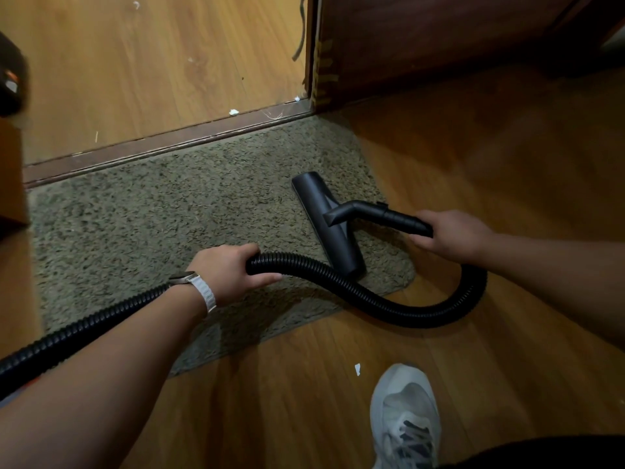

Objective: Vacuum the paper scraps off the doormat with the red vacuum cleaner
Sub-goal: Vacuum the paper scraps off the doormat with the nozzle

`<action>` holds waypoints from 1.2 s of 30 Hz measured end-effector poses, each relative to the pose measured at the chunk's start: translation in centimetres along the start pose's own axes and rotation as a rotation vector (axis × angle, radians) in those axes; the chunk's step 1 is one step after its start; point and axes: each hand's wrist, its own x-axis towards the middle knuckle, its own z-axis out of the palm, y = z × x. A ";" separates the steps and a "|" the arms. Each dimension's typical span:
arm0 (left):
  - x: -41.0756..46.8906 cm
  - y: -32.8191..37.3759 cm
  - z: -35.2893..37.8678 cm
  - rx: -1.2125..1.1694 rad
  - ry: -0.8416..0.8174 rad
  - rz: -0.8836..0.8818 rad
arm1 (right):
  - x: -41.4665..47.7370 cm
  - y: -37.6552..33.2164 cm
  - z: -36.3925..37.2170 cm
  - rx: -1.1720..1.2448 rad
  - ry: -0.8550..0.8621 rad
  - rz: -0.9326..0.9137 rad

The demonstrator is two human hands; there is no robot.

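A shaggy grey-green doormat [162,225] lies on the wood floor below a door threshold. The black floor nozzle [324,225] of the vacuum rests on the mat's right part. My right hand [449,235] grips the rigid black handle tube [389,216] behind the nozzle. My left hand [230,269], with a white-strapped watch on its wrist, holds the ribbed black hose [372,296], which loops to the right and also runs off to the lower left. No paper scraps show on the mat. The red vacuum body is out of view.
White scraps lie on the threshold [233,112], near the door frame [297,98] and on the floor by my grey sneaker [357,368]. A dark wooden door [422,45] stands at the upper right. A brown box edge [12,177] borders the mat's left.
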 end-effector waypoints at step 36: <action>-0.4 0.8 0.0 0.015 -0.041 -0.003 | -0.7 3.3 0.9 0.125 0.083 0.105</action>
